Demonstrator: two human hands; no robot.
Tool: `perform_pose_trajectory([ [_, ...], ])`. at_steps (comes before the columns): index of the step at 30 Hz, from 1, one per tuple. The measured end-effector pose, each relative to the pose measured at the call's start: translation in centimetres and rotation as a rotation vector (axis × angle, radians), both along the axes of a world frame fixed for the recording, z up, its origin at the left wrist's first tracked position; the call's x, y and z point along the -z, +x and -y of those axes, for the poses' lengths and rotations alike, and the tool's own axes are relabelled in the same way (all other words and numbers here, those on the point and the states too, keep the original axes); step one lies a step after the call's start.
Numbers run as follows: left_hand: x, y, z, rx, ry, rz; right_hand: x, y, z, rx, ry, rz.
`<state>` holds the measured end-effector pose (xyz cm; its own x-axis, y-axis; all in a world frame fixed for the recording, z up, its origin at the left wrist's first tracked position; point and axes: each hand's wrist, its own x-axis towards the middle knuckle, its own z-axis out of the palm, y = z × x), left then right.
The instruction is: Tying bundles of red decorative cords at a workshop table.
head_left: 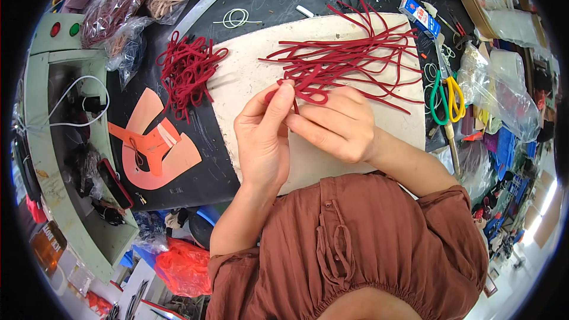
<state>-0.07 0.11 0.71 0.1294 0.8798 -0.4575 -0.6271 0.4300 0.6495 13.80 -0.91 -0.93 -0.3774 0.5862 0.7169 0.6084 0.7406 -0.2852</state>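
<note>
Between my two hands is a dark red cord [312, 96] with a small loop at its top. My left hand [265, 127] pinches it between thumb and forefinger. Right against it, my right hand [339, 123] has its fingers closed on the same cord, partly hiding it. Just beyond lies a loose spread of long straight red cords [349, 53] on a cream board [234, 101]. At the board's left edge sits a tangled heap of red cord loops [188, 74], partly on the black table.
Orange cut pieces [160, 145] lie left, beside a pale green metal cabinet [95, 225]. Bagged cords [121, 9] crowd the far left. Scissors [455, 99] with green and yellow handles and a blue-white box [419, 16] are on the right. White string [236, 19] lies coiled beyond the board.
</note>
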Motion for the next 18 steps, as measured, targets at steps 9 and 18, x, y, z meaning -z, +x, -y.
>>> perform_pose_trajectory([
  [9, 1.0, -0.7, 0.4, 0.216, 0.238, -0.038, -3.2, 1.7, -1.8, -0.045, -0.836, -0.491],
  [18, 0.4, -1.5, -0.3, 0.370, 0.270, -0.187, -2.7, 1.0, -1.2, -0.181, -1.356, -1.195],
])
